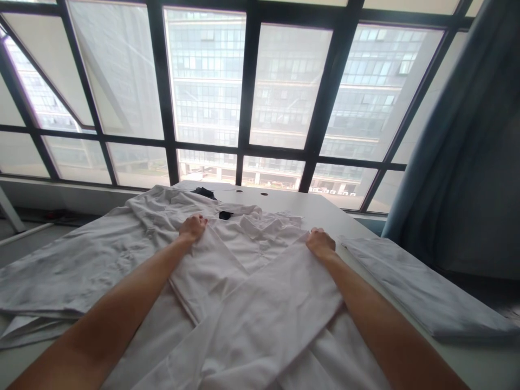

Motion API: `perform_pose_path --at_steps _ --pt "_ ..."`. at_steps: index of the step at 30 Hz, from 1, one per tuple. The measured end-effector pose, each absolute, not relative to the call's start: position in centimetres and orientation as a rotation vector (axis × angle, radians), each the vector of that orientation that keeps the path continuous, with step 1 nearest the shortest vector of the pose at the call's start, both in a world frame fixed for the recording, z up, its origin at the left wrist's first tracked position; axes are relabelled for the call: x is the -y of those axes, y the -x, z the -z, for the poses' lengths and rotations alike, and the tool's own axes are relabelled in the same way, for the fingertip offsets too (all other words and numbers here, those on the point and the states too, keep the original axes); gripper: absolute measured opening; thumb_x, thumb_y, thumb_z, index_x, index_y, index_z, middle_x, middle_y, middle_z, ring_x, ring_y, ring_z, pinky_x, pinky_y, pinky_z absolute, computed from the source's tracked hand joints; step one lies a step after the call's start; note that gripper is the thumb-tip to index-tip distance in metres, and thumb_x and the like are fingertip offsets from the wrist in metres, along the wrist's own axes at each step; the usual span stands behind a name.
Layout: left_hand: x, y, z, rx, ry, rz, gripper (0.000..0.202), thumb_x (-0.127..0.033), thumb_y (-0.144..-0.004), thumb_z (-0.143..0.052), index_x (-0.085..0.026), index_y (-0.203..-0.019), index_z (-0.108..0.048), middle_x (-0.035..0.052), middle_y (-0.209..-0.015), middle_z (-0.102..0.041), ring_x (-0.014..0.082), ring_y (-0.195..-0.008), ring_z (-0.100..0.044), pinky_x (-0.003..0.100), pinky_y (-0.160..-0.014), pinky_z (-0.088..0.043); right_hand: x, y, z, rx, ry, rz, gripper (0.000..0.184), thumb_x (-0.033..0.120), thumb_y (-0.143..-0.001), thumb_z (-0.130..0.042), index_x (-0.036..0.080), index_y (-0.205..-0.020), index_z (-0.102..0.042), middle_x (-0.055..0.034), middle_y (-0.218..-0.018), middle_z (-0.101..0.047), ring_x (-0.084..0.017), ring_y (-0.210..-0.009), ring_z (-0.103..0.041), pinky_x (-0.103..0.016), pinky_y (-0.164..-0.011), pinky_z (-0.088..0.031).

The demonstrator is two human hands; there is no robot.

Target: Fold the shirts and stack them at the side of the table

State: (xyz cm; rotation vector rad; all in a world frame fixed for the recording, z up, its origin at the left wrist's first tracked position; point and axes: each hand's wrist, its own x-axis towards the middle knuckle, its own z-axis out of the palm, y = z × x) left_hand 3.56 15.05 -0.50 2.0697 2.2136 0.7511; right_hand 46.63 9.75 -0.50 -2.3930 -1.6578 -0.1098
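Observation:
A white coat (252, 303) lies spread on the table with its sleeves folded inward across the body, collar end away from me. My left hand (194, 227) is closed on the coat's left shoulder edge, its fingers curled over the cloth. At the opposite shoulder, my right hand (320, 242) pinches the fabric in the same way. Both arms reach forward over the garment. The fingertips are partly hidden behind the knuckles and cloth.
More white garments (89, 260) lie loosely on the left. A folded white garment (422, 287) sits at the right of the white table (292, 203). A small black item (204, 192) rests near the far edge. Beyond are windows and a grey-blue curtain (459, 141).

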Motion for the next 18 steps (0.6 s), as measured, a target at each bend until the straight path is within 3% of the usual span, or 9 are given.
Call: perform_pose_path --at_steps 3,5,8,10,14,18 --pt "-13.5 -4.4 0.9 -2.067 -2.372 -0.753 0.054 -0.043 -0.094 -0.048 -0.014 -0.139 -0.05 0.0153 -0.145 -0.05 0.0302 -0.134 -0.044 0.039 -0.109 -0.035 -9.0 -46.0 1.3 1.964 2.237 0.194 0.047 0.034 -0.098 -0.035 0.012 -0.135 -0.054 -0.0195 -0.143 -0.05 -0.029 -0.131 -0.047 -0.042 -0.106 -0.038" --pt "-12.8 -4.8 1.5 -1.931 -2.487 -0.591 0.058 -0.045 -0.094 -0.047 -0.015 -0.143 -0.046 0.014 -0.151 -0.044 0.0292 -0.14 -0.038 0.041 -0.114 -0.028 -8.9 -46.2 1.8 2.103 2.237 0.066 0.054 0.039 -0.1 -0.029 0.015 -0.146 -0.043 -0.0146 -0.155 -0.038 -0.027 -0.142 -0.033 -0.046 -0.113 -0.028" --pt "-12.3 -4.9 2.4 -1.824 -2.506 -0.3 0.064 -0.049 -0.098 -0.034 -0.012 -0.15 -0.038 0.0155 -0.159 -0.028 0.031 -0.147 -0.026 0.049 -0.117 -0.021 -9.2 -47.0 2.4 2.066 2.367 -0.166 0.064 0.05 -0.1 -0.019 0.019 -0.156 -0.025 -0.0079 -0.164 -0.016 -0.026 -0.15 -0.014 -0.054 -0.118 -0.016" --pt "-12.4 -4.8 2.8 -1.816 -2.48 -0.216 0.069 -0.053 -0.099 -0.025 -0.011 -0.153 -0.031 0.0148 -0.162 -0.018 0.0311 -0.149 -0.017 0.052 -0.118 -0.018 -9.6 -47.4 2.5 2.021 2.404 -0.215 0.068 0.055 -0.099 -0.017 0.02 -0.158 -0.017 -0.0062 -0.165 -0.009 -0.026 -0.151 -0.01 -0.055 -0.118 -0.012" --pt "-12.4 -4.7 2.8 -1.824 -2.458 -0.175 0.074 -0.058 -0.098 -0.021 -0.011 -0.155 -0.026 0.014 -0.163 -0.012 0.0296 -0.151 -0.011 0.052 -0.119 -0.016 -9.7 -46.8 2.0 1.962 2.465 -0.07 0.07 0.054 -0.099 -0.016 0.015 -0.157 -0.021 -0.0086 -0.164 -0.013 -0.026 -0.151 -0.011 -0.055 -0.119 -0.008" --pt "-11.0 -5.6 1.7 -1.886 -2.477 -0.199 0.068 -0.05 -0.1 -0.026 -0.008 -0.153 -0.03 0.0159 -0.162 -0.016 0.0288 -0.15 -0.014 0.051 -0.12 -0.015 -7.5 -44.1 1.2 2.064 2.382 0.201 0.062 0.043 -0.101 -0.018 0.013 -0.154 -0.031 -0.0107 -0.162 -0.023 -0.025 -0.15 -0.016 -0.054 -0.119 -0.005"
